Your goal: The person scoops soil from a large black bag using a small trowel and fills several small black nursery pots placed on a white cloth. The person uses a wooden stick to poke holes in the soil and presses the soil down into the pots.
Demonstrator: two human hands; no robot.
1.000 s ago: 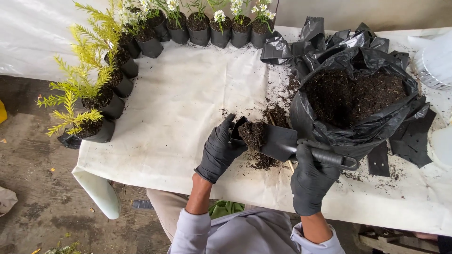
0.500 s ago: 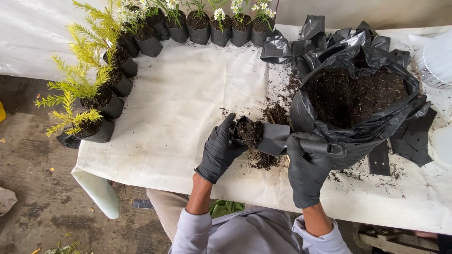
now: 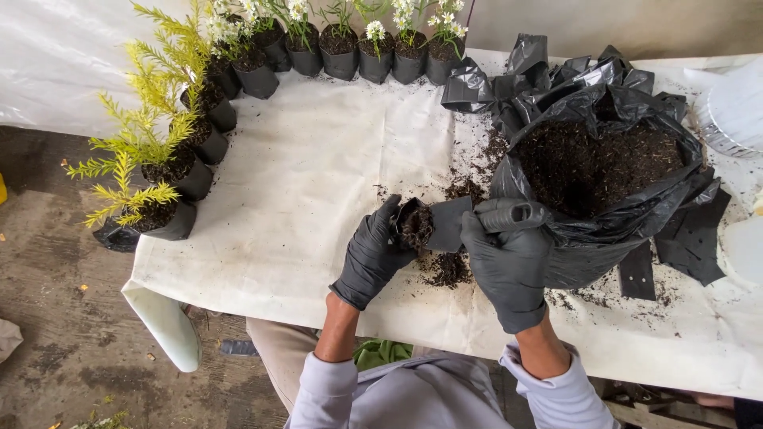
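Left hand [image 3: 371, 258] in a black glove cups a small black plastic nursery bag [image 3: 416, 225] packed with dark soil, tipped on its side. Right gloved hand [image 3: 505, 266] grips the dark handle of a scoop [image 3: 513, 214], blade against the small bag's mouth. Big black plastic sack of dark potting soil [image 3: 604, 167] just right. White cloth-covered table [image 3: 318, 183], loose spilled soil [image 3: 449, 270] below the hands. Potted yellow-green conifer seedlings [image 3: 151, 151] at left edge.
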